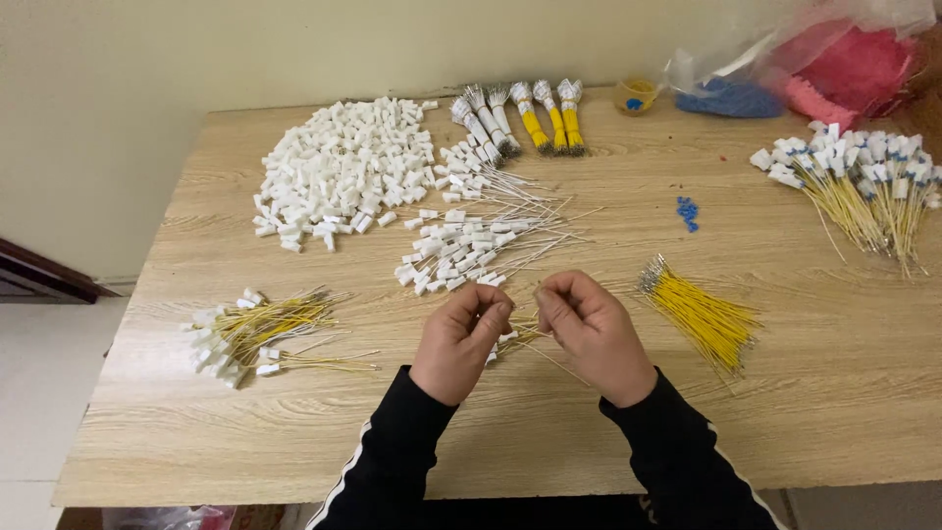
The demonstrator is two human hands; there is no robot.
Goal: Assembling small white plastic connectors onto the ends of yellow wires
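The wire (535, 344), thin and yellow, sits between the 2 hands just above the table (785, 412), near its front middle. Its long axis runs slantwise, from the fingers down and right toward the person. A white plug (502, 341) shows below the left hand (461, 339), which is closed, pinching that end. The right hand (589, 334) is closed too, pinching the wire. The wire could likely bend or slip loose if the pinch shifts, or snag the loose yellow wires (702, 316) just right.
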